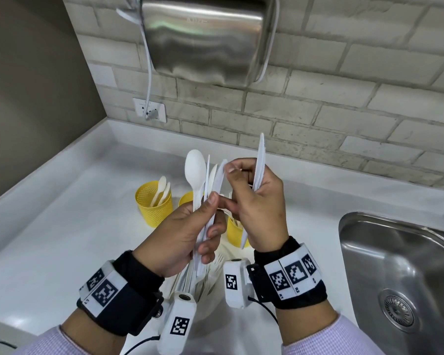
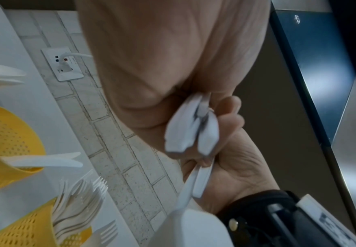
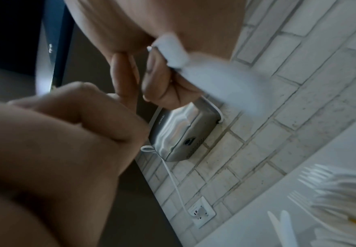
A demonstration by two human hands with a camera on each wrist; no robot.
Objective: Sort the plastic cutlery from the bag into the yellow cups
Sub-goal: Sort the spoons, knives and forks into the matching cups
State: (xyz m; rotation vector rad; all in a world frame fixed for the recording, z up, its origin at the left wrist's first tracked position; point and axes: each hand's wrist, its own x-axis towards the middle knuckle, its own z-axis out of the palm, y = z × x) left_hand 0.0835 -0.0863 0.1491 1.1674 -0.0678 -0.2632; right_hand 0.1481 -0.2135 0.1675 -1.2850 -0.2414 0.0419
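My left hand [image 1: 187, 226] grips a bunch of white plastic cutlery, a spoon [image 1: 195, 170] and knives standing up from the fist; their handle ends [image 2: 192, 127] show in the left wrist view. My right hand [image 1: 256, 201] holds one knife [image 1: 260, 162] upright in its curled fingers, while its thumb and forefinger pinch the tip of another knife [image 1: 221, 172] in the left hand's bunch. Three yellow cups stand behind: the left cup [image 1: 153, 203] holds spoons, the middle cup [image 1: 186, 198] is mostly hidden, and the right cup [image 1: 235, 233] holds forks [image 2: 82, 198]. The bag [image 1: 207, 278] lies under my hands.
A steel sink [image 1: 395, 265] is set into the white counter [image 1: 62, 239] at the right. A steel hand dryer [image 1: 205, 39] hangs on the tiled wall above the cups, its cord running to an outlet [image 1: 150, 110]. A brown wall closes off the left.
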